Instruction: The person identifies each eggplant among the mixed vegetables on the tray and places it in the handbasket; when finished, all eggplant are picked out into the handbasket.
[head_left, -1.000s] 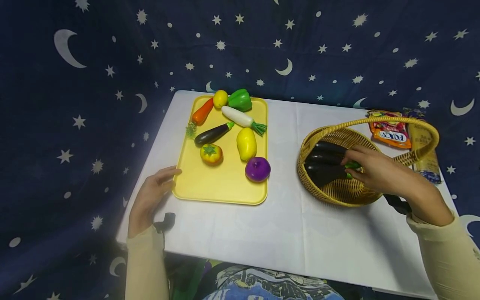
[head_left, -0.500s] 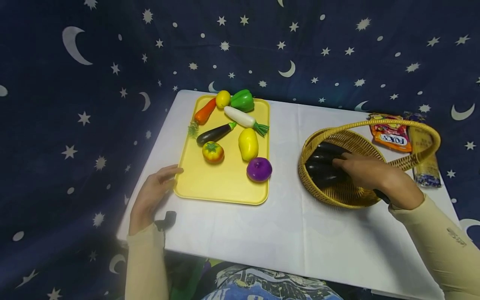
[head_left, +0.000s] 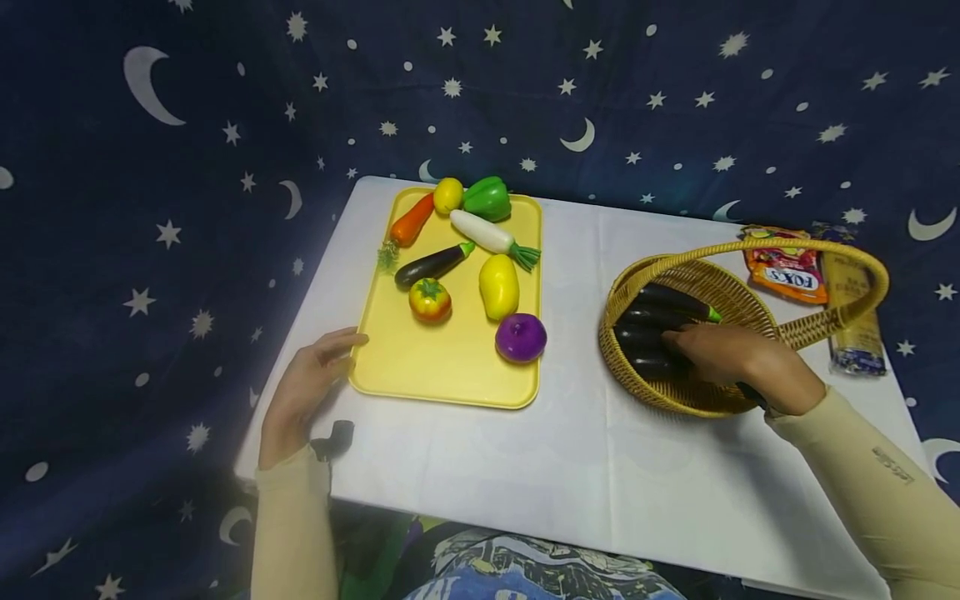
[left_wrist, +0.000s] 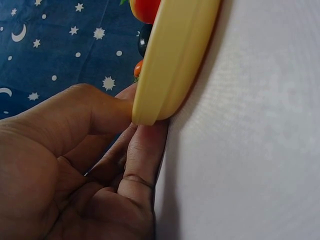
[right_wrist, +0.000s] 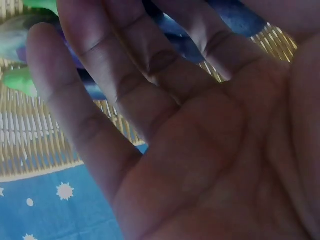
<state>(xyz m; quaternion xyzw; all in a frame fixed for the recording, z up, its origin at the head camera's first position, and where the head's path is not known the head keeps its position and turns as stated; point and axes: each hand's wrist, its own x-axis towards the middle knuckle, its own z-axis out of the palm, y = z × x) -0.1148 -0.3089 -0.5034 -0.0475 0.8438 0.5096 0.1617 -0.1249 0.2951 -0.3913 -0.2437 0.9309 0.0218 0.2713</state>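
My left hand point(head_left: 307, 383) pinches the left rim of a yellow tray point(head_left: 427, 358); in the left wrist view the thumb lies against the rim point(left_wrist: 150, 107) and a finger is beneath it. My right hand point(head_left: 738, 358) reaches into a wicker basket point(head_left: 738, 300) and touches several dark eggplants point(head_left: 645, 333). In the right wrist view its fingers point(right_wrist: 95, 115) are spread and fairly straight over the eggplants, whose green stems point(right_wrist: 20, 80) show beside them. The hand hides part of the lower eggplants.
On the tray are a carrot point(head_left: 412, 221), lemon point(head_left: 448, 197), green pepper point(head_left: 487, 200), white radish point(head_left: 480, 232), eggplant point(head_left: 431, 267), tomato-like fruit point(head_left: 430, 300), mango point(head_left: 499, 287) and purple onion point(head_left: 521, 339). Snack packets point(head_left: 787, 275) lie behind the basket, whose handle point(head_left: 810, 245) arches over it.
My right hand has moved from the eggplants' green stems to lower and deeper in the basket, uncovering one upper stem. The left hand stays at the tray rim.
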